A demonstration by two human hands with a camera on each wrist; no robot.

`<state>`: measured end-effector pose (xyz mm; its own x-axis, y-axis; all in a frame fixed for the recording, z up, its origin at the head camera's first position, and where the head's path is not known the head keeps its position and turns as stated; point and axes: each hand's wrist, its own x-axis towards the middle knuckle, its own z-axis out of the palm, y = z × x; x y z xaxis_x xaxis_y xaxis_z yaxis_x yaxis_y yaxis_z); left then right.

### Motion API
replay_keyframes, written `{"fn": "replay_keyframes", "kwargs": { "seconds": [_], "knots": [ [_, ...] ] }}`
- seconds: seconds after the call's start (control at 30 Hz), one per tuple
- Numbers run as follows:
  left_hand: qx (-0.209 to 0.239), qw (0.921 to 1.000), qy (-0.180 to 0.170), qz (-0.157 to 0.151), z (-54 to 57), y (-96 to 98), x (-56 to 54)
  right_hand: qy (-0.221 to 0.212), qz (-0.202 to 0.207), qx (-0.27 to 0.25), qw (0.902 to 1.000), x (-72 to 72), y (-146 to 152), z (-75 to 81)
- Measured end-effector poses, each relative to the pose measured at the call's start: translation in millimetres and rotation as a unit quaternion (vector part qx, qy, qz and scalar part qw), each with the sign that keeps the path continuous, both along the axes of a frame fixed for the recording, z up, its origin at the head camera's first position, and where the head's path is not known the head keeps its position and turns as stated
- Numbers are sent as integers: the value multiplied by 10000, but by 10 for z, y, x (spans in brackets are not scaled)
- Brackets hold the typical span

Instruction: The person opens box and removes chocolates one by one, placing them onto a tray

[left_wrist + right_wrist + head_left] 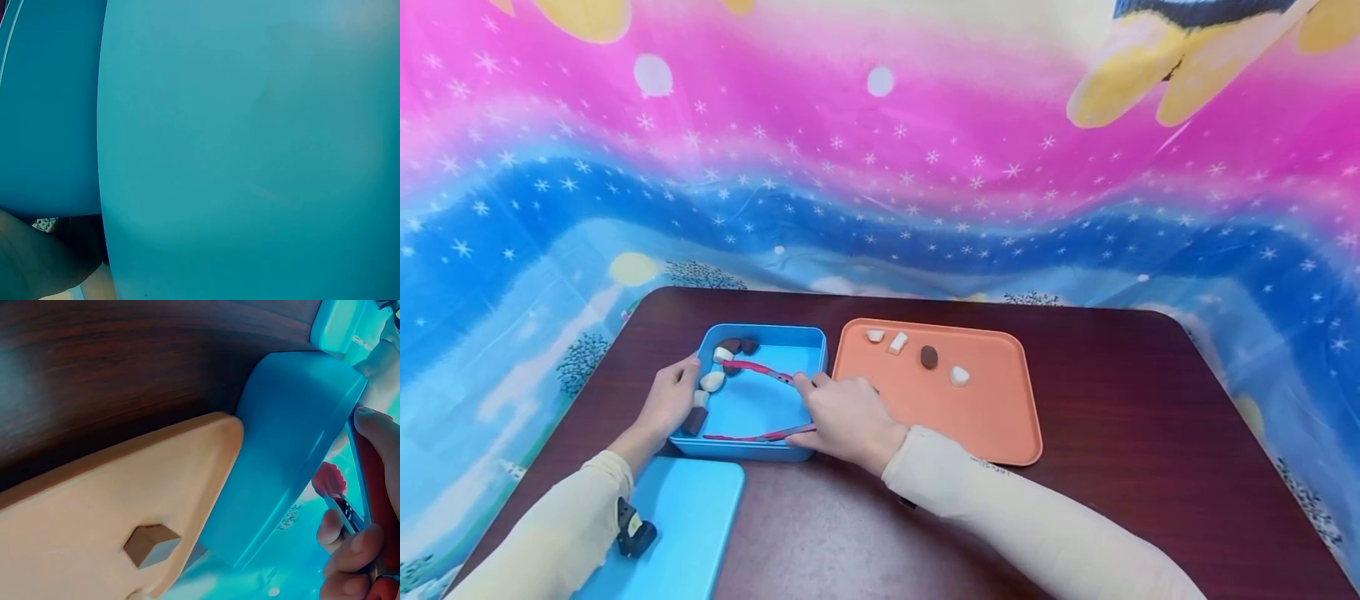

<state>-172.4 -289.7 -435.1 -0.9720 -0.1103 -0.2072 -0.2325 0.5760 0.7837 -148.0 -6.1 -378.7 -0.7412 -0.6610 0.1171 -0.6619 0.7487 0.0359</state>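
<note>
My right hand (853,421) grips a pair of tongs (760,368) with red tips over the blue box (801,336). The tongs' arms stand wide apart, one tip beside a white piece (723,354) near the far left corner, the other toward the near side. Nothing sits between the tips. My left hand (672,397) holds the box's left wall at the rim. Along that wall lie several brown and cream pieces, among them a cream stone-like one (712,382) and a dark brown block (695,420). In the right wrist view, a red tip (329,479) shows past the box.
An orange tray (940,425) lies right of the box. On it are white pieces, including a rounded one (959,376), a brown oval (928,357) and a brown block (152,545). A light-blue lid (700,508) lies in front of the box, under my left forearm.
</note>
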Motion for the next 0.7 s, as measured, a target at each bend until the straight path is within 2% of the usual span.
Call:
{"fn": "replay_keyframes", "kwargs": {
  "seconds": [0.33,0.57,0.7],
  "knots": [
    [4,10000,5,-2,-15,0,-4,83,123,-12,9999,22,-124,-40],
    [47,9999,-89,33,-12,-2,8,-68,58,1,10000,28,-199,-38],
    [20,10000,-40,-25,-8,-19,16,-2,5,-1,10000,39,-233,-38]
  ]
}}
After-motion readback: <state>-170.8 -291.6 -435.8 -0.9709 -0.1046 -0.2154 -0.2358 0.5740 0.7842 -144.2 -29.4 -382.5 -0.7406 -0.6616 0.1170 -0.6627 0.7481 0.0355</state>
